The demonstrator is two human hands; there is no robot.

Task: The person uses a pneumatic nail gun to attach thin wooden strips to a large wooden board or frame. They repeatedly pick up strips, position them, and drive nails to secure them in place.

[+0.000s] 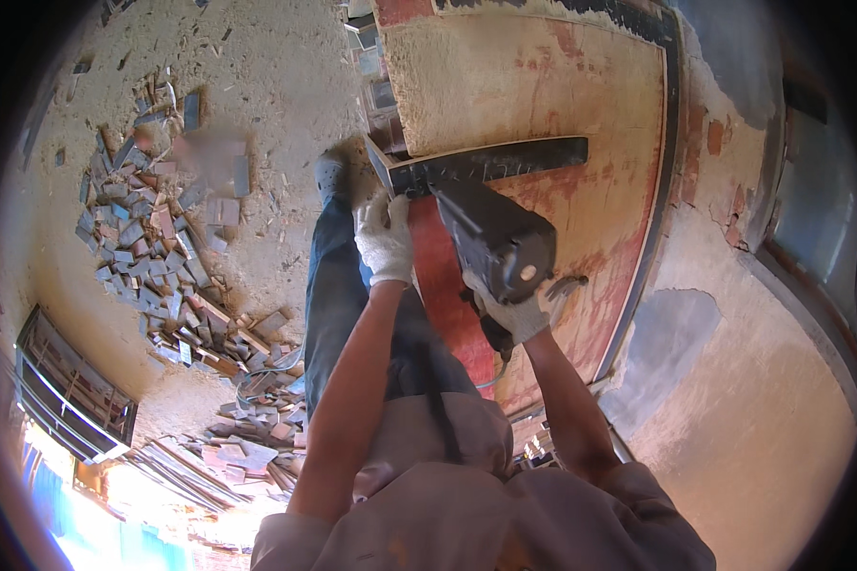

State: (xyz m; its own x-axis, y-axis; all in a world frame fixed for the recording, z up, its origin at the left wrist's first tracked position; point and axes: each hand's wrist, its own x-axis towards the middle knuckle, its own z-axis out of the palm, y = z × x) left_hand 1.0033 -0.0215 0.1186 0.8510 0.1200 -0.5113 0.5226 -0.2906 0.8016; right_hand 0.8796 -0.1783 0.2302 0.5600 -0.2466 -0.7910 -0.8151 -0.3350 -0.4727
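Observation:
My left hand (384,240), in a white knit glove, is closed at the near left end of a dark wooden board (514,162). A shorter wood piece (378,164) meets that board at an angle there. My gloved right hand (512,314) is wrapped round the grip of a bulky black power tool (490,228), which looks like a nail gun. The tool's narrow end touches or nearly touches the board's near edge, and its tip is hidden. Under the tool lies a worn wooden worktable (543,86) with a red-painted strip (440,257).
On the floor at left spreads a heap of small wood offcuts (162,257). A dark metal rack (71,385) stands at the lower left, near long wood strips (186,471). A peeling plaster wall (724,371) closes off the right. My shoe (331,174) is beside the table.

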